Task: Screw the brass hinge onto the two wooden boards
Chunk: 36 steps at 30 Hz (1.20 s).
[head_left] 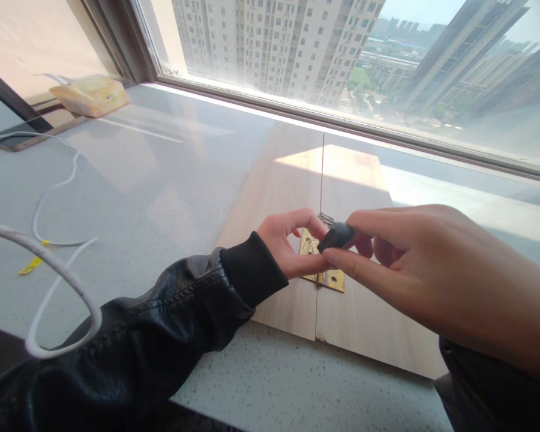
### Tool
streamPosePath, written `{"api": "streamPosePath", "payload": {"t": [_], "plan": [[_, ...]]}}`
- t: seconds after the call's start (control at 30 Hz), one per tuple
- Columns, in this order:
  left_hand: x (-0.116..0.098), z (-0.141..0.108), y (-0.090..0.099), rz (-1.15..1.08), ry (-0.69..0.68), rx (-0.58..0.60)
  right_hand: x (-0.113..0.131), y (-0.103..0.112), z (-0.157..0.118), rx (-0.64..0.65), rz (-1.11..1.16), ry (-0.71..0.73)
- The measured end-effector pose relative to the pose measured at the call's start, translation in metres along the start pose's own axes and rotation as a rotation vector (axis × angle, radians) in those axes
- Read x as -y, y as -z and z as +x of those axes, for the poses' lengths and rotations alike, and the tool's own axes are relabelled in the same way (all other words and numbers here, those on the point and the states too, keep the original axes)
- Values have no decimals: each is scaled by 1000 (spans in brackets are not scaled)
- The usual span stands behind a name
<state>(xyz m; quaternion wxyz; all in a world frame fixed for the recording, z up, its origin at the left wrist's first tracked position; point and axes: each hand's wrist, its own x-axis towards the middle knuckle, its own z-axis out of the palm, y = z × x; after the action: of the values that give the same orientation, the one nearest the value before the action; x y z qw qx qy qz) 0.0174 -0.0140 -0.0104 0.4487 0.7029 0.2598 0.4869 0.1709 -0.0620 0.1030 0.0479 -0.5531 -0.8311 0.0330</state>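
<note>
Right hand point(423, 258): fingers pinch a dark handle point(338, 235) at centre.
Left hand point(281, 243): fingers curled beside the handle's tip; I can't tell whether they grip anything.
Brass-coloured hinge point(328, 284): under the hands, across the seam of two pale boards point(281, 303).
Worktop point(198, 198): speckled, white cable point(78, 289) at left.

White cable point(63, 269) is looping at left; a window frame point(270, 105) is walling the far side; passage is running between cable and wooden boards point(279, 174).
</note>
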Motion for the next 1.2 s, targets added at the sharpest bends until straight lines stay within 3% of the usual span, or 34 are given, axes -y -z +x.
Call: {"api": "streamPosePath", "payload": {"t": [0.2,0.53,0.7,0.83,1.0,1.2], "plan": [[-6,-4,-1,-23,87,32,4,-1,5,-78,-30,-106],[-3,-4,-2,-139,2,107,-11,7,-2,-25,56,53],[0,-4,0,-69,58,59,-4,4,1,-75,79,-8],[-4,-1,4,3,46,97,-2,-1,5,-39,50,12],[-5,2,16,185,-14,267,-11,3,1,-82,55,25],[7,2,18,254,-129,424,-34,7,-5,-244,14,56]]}}
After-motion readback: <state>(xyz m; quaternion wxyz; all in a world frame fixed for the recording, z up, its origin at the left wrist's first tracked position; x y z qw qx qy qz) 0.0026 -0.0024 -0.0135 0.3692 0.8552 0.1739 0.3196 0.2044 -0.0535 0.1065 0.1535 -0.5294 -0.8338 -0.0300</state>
